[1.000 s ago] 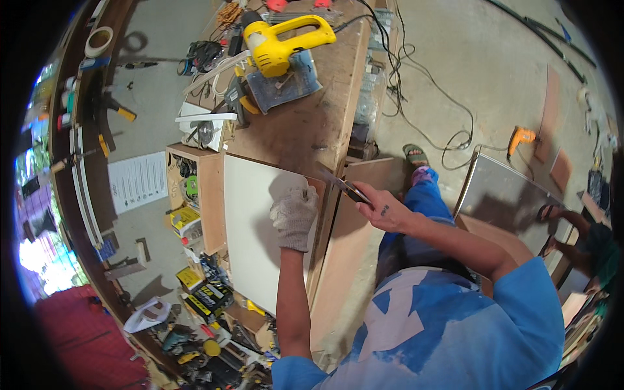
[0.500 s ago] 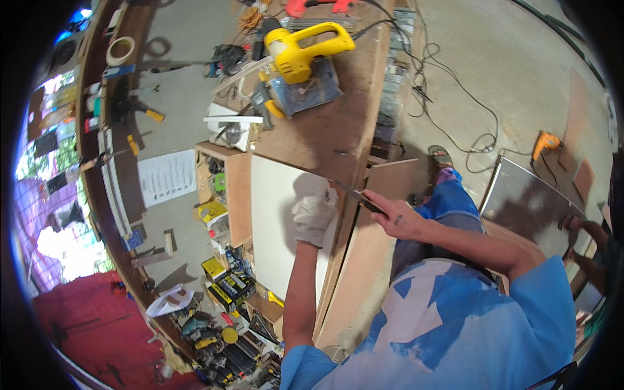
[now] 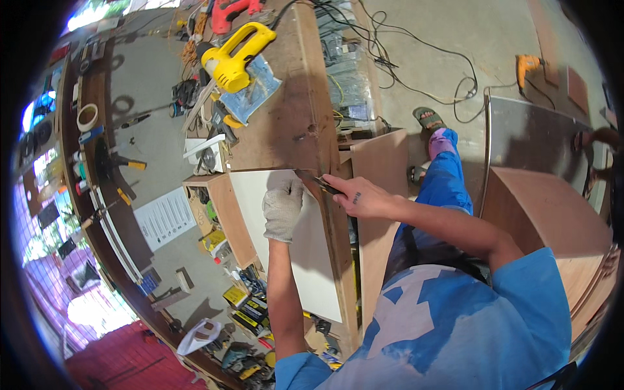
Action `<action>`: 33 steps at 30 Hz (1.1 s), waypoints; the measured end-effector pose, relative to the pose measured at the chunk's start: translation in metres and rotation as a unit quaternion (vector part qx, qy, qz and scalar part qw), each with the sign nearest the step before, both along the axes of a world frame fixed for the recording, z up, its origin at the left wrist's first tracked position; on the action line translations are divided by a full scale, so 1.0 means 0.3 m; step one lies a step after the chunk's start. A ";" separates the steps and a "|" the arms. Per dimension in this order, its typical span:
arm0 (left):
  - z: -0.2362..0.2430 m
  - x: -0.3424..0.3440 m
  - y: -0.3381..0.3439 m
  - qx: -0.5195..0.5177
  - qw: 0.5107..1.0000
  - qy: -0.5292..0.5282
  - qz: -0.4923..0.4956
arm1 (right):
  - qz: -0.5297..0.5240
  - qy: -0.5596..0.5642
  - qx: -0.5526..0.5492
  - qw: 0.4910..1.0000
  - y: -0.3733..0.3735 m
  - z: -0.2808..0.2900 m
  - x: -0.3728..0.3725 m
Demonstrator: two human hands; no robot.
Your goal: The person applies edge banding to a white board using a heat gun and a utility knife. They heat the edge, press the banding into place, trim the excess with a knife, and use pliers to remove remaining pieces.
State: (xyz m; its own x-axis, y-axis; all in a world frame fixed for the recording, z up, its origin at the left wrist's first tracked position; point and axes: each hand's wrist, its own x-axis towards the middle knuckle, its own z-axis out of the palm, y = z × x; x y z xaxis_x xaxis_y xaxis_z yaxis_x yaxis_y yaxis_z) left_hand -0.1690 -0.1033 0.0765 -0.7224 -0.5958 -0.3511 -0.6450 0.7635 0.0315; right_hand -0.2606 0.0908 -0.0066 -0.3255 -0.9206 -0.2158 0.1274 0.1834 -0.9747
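Note:
A white panel (image 3: pixel 318 276) lies on the brown wooden workbench (image 3: pixel 279 140). My left hand (image 3: pixel 283 211), in a pale knitted glove, rests on the panel near its far end with the fingers curled in. Whatever those fingers may hold is hidden. My bare right hand (image 3: pixel 364 197) grips a slim tool (image 3: pixel 324 184) with a dark handle and a narrow metal blade. The blade points left and its tip meets the panel's far right corner, just beyond my gloved fingers.
Farther up the bench sit a yellow power tool (image 3: pixel 235 62) and a red tool (image 3: pixel 232 13). An open wooden box (image 3: pixel 227 214) stands left of the panel. Black cables (image 3: pixel 426 94) trail over the floor at right, near an orange drill (image 3: pixel 525 68). Another person's hand (image 3: pixel 588 138) shows at far right.
The whole view has shifted and turned a little. Both hands remain at the panel's far end, and the blade tip now lies more along the far edge.

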 end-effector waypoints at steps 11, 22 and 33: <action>-0.041 0.045 -0.047 -0.017 0.998 0.054 -0.026 | 0.033 0.013 -0.018 0.999 0.042 -0.022 0.022; -0.023 0.045 -0.026 0.026 0.995 0.085 -0.047 | 0.093 -0.008 0.071 0.993 0.224 0.065 0.072; 0.010 0.001 -0.082 0.005 0.997 0.064 0.049 | 0.036 -0.039 0.091 0.994 0.207 0.212 -0.029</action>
